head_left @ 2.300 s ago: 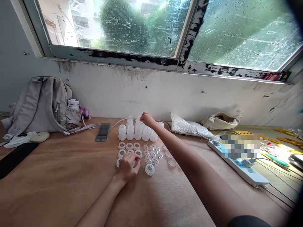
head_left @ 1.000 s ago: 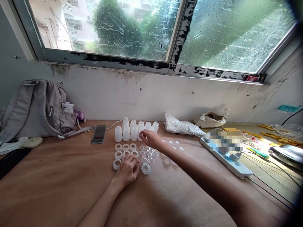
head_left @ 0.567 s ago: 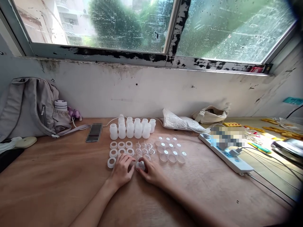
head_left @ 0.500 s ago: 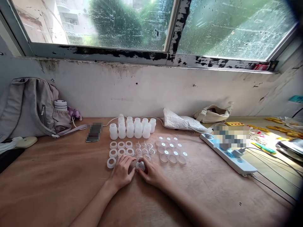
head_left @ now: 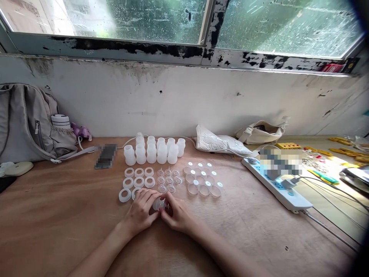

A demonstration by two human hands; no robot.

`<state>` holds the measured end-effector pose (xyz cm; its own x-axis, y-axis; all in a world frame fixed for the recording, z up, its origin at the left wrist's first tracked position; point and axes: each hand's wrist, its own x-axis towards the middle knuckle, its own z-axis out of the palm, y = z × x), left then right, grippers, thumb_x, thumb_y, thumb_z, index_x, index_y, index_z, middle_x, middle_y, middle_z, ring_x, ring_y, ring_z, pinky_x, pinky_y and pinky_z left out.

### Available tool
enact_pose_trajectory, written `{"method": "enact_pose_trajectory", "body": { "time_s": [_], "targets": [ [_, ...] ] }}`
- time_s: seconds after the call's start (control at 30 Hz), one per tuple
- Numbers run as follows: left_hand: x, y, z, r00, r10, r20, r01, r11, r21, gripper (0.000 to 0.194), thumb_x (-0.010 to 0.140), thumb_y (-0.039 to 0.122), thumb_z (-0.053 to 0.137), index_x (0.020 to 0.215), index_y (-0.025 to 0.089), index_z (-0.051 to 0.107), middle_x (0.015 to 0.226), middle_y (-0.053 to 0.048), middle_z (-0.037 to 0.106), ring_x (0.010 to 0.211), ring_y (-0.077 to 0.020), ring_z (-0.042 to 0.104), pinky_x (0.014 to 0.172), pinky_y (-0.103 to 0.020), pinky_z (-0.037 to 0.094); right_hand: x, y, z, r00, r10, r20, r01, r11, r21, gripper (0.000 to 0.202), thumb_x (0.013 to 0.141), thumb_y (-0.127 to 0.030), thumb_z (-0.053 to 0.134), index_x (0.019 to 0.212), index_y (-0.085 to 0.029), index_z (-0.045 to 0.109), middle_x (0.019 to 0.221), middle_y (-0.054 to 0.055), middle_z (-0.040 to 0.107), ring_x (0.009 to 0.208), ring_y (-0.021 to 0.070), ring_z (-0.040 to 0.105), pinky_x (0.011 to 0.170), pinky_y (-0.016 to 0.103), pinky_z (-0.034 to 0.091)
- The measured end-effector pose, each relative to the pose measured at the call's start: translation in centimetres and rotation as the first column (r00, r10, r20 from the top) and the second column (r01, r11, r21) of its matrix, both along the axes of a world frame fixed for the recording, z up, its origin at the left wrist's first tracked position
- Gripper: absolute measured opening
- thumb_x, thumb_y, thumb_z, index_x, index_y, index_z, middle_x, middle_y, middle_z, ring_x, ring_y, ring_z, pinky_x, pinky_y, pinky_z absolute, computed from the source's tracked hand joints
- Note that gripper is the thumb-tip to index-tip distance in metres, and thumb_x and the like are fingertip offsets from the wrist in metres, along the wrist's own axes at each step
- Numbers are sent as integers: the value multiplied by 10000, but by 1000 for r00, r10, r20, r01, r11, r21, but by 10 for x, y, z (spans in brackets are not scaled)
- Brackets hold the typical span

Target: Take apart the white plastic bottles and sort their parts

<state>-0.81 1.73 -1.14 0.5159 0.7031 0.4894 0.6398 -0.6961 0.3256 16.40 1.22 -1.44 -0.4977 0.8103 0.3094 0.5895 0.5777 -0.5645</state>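
Note:
Low over the table, my left hand point(head_left: 141, 207) closes its fingers and thumb around a small translucent ring-like piece point(head_left: 157, 204), partly hidden. From the other side, my right hand point(head_left: 177, 213) pinches a clear bottle nipple point(head_left: 166, 205) against that piece. Whether the two parts are joined, I cannot tell. White screw rings point(head_left: 138, 182) lie in rows just beyond my left hand, one partly covered by its fingers. More clear nipples point(head_left: 168, 180) stand in rows ahead of my fingertips. To their right sit clear caps point(head_left: 204, 190) with white discs near them.
Several small frosted bottles point(head_left: 151, 154) stand in two rows behind the rings. A phone point(head_left: 106, 156) and a grey backpack point(head_left: 29, 119) are at left. To the right lie a white pouch point(head_left: 219, 144), a cloth bag point(head_left: 261, 132) and a power strip point(head_left: 276, 188) with cables.
The view has tilted down and shifted slightly right. Between my hands the small clear piece has turned, its nipple end now towards my right hand.

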Motion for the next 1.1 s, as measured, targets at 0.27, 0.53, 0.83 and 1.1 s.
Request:
{"method": "enact_pose_trajectory", "body": {
  "time_s": [0.27,0.53,0.83,1.1],
  "targets": [
    [0,2,-4,1000,2,-9,-2,1000,-23,359,705,157,537,1059,193,489,1000,-59,566,935,-215,495,850,-371,371,-2,4,-7,1000,-29,-10,29,999,-14,165,743,-187,436,906,-197,411,650,-22,508,521,106,464,509,201,325],
    [0,0,-4,1000,2,0,-2,999,-34,353,689,166,569,1033,187,494,981,-54,567,919,-212,496,835,-363,375,-4,6,-12,996,-49,-78,46,998,-40,181,705,-109,419,859,-204,421,646,-22,517,539,104,472,527,192,350],
    [0,1,-3,999,3,36,0,997,-72,353,679,179,583,1020,199,493,959,-45,572,909,-213,500,831,-371,372,-2,6,-8,998,-10,-66,10,1000,2,268,657,-94,434,903,-201,431,661,-20,518,551,107,457,534,200,343],
    [0,0,2,1000,-10,16,12,996,-91,339,681,220,605,1004,203,506,942,-39,582,893,-210,506,813,-365,384,5,7,0,998,67,1,-67,998,-22,332,633,-103,447,951,-194,425,697,-7,527,591,122,479,566,216,358]
  ]
}}
